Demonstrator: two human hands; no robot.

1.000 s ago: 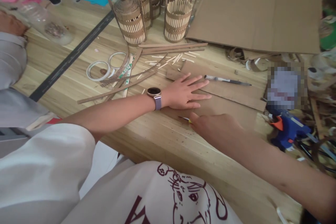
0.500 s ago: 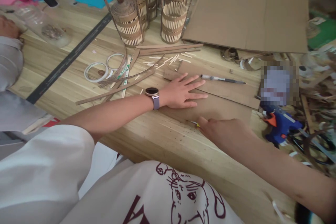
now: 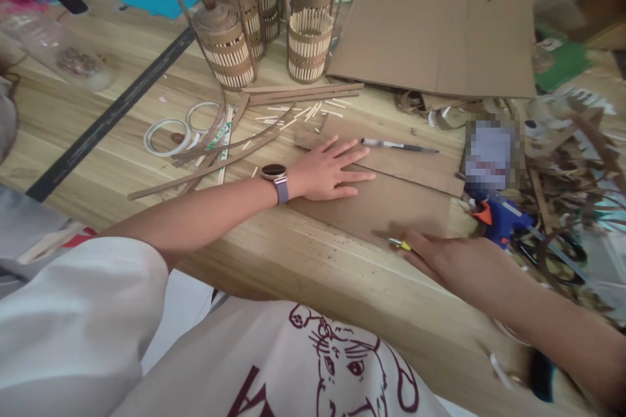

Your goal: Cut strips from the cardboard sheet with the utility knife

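Observation:
My left hand (image 3: 328, 171) lies flat with fingers spread on a brown cardboard sheet (image 3: 386, 205) on the wooden table (image 3: 147, 169); a watch with a purple strap is on that wrist. My right hand (image 3: 454, 264) is closed around a small tool with a yellow tip (image 3: 400, 244), which rests at the sheet's near edge. I cannot make out the tool's blade. A second cardboard strip (image 3: 415, 166) lies just beyond, with a pen (image 3: 398, 145) on it.
A blue glue gun (image 3: 499, 218) lies right of the sheet. A large cardboard panel (image 3: 440, 26) leans at the back. Bamboo-stick cylinders (image 3: 225, 45) stand behind thin wooden strips (image 3: 205, 169) and tape rolls (image 3: 169, 137). A black ruler (image 3: 107, 120) crosses the left side.
My right hand has slid to the right along the near edge of the cardboard sheet with the yellow-tipped tool. My left hand has stayed pressed flat on the sheet.

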